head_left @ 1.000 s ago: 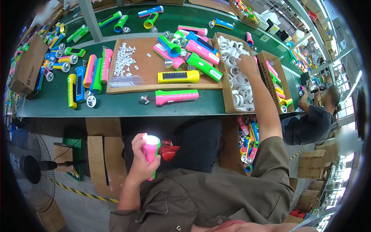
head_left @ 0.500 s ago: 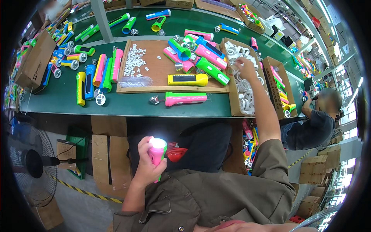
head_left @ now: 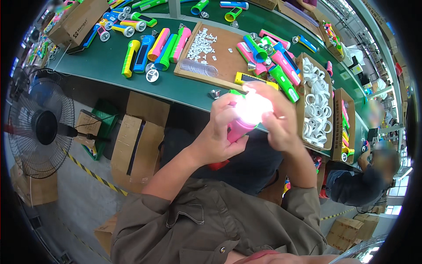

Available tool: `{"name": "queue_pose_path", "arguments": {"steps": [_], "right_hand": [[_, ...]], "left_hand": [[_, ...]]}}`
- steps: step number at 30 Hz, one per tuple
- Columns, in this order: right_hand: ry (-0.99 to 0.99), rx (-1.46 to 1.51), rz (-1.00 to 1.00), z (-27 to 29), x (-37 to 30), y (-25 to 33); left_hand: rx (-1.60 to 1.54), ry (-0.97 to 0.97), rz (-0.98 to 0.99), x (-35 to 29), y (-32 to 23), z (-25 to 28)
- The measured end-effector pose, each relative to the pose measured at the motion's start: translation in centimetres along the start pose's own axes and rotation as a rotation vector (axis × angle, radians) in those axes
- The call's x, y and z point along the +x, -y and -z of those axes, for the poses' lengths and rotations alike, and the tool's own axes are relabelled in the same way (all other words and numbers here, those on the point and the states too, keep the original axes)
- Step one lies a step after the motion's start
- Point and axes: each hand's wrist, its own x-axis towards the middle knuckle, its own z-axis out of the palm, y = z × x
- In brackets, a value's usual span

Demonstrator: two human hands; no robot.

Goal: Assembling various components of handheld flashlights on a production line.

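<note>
My left hand [head_left: 212,137] is wrapped around a pink flashlight [head_left: 240,131], its lit head pointing up. At that glowing head, my right hand [head_left: 283,125] has its fingers and thumb curled around the rim. Glare washes out whatever sits between those fingertips. Just beyond the hands, a loose silver reflector [head_left: 214,93] lies at the table edge. White rings [head_left: 313,110] fill a cardboard box [head_left: 300,88] to the right. Behind my hands, a wooden tray [head_left: 228,37] carries small white parts, a stack of clear discs [head_left: 198,67] and several flashlights, one of them yellow [head_left: 252,80].
Flashlights stand in a row [head_left: 160,48] on the green table [head_left: 96,66], left of the tray. A second carton [head_left: 340,99] of flashlights is right of the rings. A fan [head_left: 44,125] stands on the floor at left. Another person [head_left: 360,176] sits at far right.
My right hand has come out of the box of rings to the flashlight's head. My left hand has raised the flashlight toward the table edge. The whole view has turned and shifted.
</note>
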Motion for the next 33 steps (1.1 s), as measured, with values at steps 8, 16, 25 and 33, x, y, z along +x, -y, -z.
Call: {"name": "queue_pose_path", "arguments": {"steps": [8,16,25,33], "right_hand": [[0.115,-0.239,0.118,-2.2,-0.1,1.1],[0.113,-0.221,0.129,-1.3,0.2,1.1],[-0.017,-0.29,0.1,-1.5,0.5,2.3],[-0.134,-0.194,0.089,-1.2,0.6,2.5]], "left_hand": [[0.006,-0.056,-0.052,0.2,-0.2,0.9],[0.09,-0.148,-0.157,1.2,-0.2,0.5],[0.085,-0.013,0.332,2.0,-2.1,0.2],[-0.006,-0.025,0.33,2.1,-2.2,-0.4]]}}
